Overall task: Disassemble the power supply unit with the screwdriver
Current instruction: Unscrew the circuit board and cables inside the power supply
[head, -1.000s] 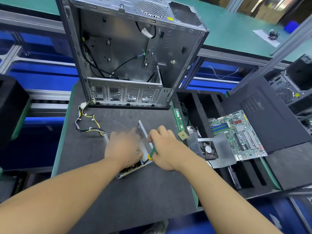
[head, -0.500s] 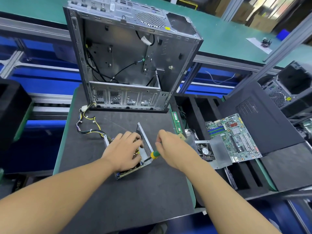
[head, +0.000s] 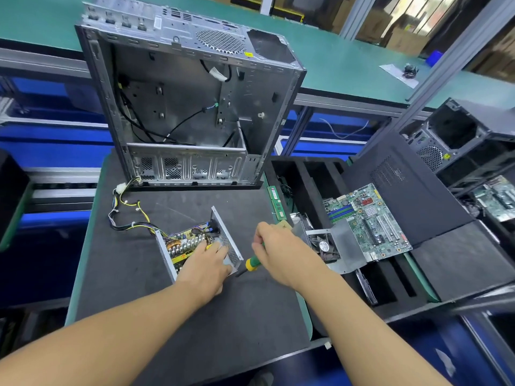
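I am steadying the opened power supply unit (head: 184,247) with my left hand (head: 207,267), fingers lying loose and straight against its perforated metal wall, the grip apart. My right hand (head: 278,254) is holding the screwdriver (head: 252,265), its grip clamped round the green-and-yellow handle, the dark shaft pointing at the unit's near corner. The unit is sitting on the dark foam surface (head: 223,330), its circuit board showing and its yellow-and-black cable bundle (head: 131,215) trailing away to the left. A small yellow sticker and a white label are showing on the top of the stripped computer case (head: 181,107) standing behind; their print is too small to read, and so is any marking on the green memory stick (head: 276,201). To the right, a motherboard (head: 367,218) and a fan (head: 323,246) are lying across a black slotted foam tray (head: 306,176) beside a black side panel (head: 404,190). A green-topped bench (head: 348,65) is running across the room beyond, with brown cartons stacked behind it.
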`<act>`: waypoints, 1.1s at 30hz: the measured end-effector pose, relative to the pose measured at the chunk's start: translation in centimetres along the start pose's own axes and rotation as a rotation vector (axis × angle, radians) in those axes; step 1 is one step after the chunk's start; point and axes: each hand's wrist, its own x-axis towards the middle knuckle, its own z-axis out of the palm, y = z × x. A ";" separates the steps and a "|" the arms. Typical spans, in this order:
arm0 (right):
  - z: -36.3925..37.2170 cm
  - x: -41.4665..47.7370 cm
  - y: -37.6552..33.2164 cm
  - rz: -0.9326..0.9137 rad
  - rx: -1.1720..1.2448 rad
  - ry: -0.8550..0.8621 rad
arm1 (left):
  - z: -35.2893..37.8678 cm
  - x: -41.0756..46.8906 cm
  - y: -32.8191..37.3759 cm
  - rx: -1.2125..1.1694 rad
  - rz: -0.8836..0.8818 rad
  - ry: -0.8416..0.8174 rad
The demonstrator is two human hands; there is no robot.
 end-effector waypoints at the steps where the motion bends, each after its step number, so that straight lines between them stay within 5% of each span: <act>1: 0.0 -0.2 0.1 0.006 0.003 0.002 | 0.1 0.1 0.1 0.011 -0.013 -0.009; 19: 0.4 -1.2 1.3 -0.004 0.061 -0.008 | 1.2 2.2 1.7 0.271 0.181 0.028; 33: 0.1 -0.6 1.6 -0.034 0.059 0.032 | 2.0 1.5 1.0 0.196 0.229 0.181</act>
